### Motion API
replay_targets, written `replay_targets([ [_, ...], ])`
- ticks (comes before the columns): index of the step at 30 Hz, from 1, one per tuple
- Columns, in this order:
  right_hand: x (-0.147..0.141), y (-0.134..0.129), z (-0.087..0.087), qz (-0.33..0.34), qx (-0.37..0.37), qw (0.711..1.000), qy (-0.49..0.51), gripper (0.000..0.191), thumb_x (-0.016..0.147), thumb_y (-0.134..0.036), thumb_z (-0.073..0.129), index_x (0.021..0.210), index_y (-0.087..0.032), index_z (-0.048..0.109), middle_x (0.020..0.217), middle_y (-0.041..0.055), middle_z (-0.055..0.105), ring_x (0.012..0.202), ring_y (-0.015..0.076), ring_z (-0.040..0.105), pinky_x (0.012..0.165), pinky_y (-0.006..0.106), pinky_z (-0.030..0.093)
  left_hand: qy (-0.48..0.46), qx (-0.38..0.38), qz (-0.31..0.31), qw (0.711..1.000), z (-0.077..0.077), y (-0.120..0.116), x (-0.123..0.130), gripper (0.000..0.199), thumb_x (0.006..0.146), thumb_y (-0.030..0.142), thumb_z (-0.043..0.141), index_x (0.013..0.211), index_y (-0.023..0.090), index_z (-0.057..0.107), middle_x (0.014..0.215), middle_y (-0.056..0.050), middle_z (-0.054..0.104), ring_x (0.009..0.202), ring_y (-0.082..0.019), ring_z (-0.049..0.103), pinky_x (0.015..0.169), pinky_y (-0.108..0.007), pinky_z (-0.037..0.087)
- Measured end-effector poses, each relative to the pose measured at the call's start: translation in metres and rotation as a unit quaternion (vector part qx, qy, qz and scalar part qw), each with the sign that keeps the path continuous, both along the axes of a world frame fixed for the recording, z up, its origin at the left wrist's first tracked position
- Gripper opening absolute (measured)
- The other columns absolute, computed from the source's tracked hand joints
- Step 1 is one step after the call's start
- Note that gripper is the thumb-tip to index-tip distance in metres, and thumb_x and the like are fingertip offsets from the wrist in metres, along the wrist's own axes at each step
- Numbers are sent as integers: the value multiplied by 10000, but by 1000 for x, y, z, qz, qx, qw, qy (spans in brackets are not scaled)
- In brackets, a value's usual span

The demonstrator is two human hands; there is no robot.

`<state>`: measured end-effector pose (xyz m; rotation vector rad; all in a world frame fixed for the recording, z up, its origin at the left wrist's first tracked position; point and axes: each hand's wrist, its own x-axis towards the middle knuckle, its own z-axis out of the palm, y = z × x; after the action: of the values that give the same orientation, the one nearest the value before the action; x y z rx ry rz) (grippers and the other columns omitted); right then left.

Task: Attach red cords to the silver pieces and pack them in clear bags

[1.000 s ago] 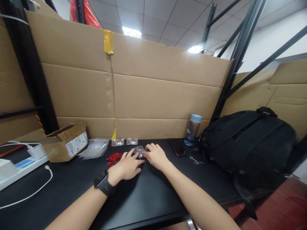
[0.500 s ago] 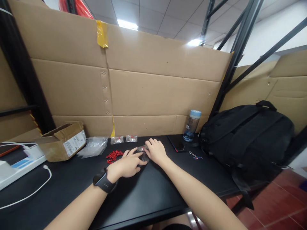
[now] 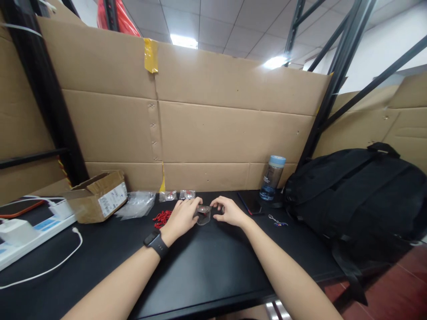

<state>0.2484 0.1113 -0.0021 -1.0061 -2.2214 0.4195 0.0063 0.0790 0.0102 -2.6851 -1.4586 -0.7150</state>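
Left hand [image 3: 182, 217] is clamping one clear plastic bag [image 3: 204, 217] between both hands; right hand [image 3: 231, 212] is curving beside it, thumb and fingertips apart. Two small packets [image 3: 167, 196] are lying behind, one red cord bundle [image 3: 162, 218] leftward.

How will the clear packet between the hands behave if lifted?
The clear packet probably flexes: its film looks thin and see-through. Likely light, since it's smaller than the left hand. Its sheen suggests it may be slippery too.
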Motion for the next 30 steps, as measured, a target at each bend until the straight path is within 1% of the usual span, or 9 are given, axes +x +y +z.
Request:
replay_targets([
  [2,-7,-3,1,5,24,1000,-12,386,660,-175,857,1015,-199,708,964,20,653,822,144,599,772,265,486,1,-8,6,1000,0,3,-2,236,844,184,621,1072,246,608,1094,-45,699,1100,-253,595,922,-365,374],
  [5,-16,-6,1,18,35,999,-12,154,770,-234,809,904,-199,743,932,25,664,846,145,615,798,263,477,-4,-20,-4,1000,0,7,-7,96,883,235,602,957,242,663,1022,-34,726,1057,-240,608,915,-364,359],
  [13,-12,-1,-1,-42,-100,991,78,115,855,-258,666,797,-161,680,711,15,702,652,141,633,646,240,459,-94,-67,21,993,5,9,-11,220,921,240,522,1133,260,576,904,5,763,963,-213,675,984,-412,340],
  [16,-13,0,-4,-52,-140,981,121,91,831,-230,655,903,-178,633,730,18,736,672,154,681,645,233,477,-144,-103,25,984,6,6,-6,362,906,228,494,1264,267,465,855,29,752,889,-192,689,950,-376,387],
  [18,-14,-1,-6,-66,-128,983,117,262,812,-200,659,1066,-202,595,708,-12,738,643,151,685,651,231,484,-144,-108,29,983,2,5,-3,421,889,204,483,1302,272,439,855,33,743,889,-189,683,934,-369,391],
  [20,-16,-4,-7,-77,-96,989,87,412,814,-174,646,1210,-226,545,689,-43,727,611,142,673,667,232,488,-116,-92,35,988,-3,4,1,430,884,188,475,1306,273,467,874,20,737,923,-199,667,939,-386,371],
  [23,-19,-8,-5,-92,-48,995,-7,361,845,-150,599,1189,-254,625,734,-28,725,682,150,680,717,241,488,-49,-58,36,996,-10,2,6,342,938,207,431,1223,278,606,972,-37,734,1031,-233,619,946,-419,340],
  [26,-21,-14,0,-95,-7,988,-121,305,883,-123,515,1026,-258,748,907,32,728,867,172,679,799,260,479,10,-41,25,999,-11,-1,10,365,999,276,371,1119,280,716,1059,-88,707,1117,-270,551,956,-446,334],
  [30,-24,-24,5,-115,78,965,-224,300,814,-177,631,1077,-239,759,1200,99,642,1110,252,570,891,333,442,31,-12,24,999,-12,-5,15,404,1014,408,363,1207,290,697,1258,-103,621,1252,-299,456,1018,-483,328],
])
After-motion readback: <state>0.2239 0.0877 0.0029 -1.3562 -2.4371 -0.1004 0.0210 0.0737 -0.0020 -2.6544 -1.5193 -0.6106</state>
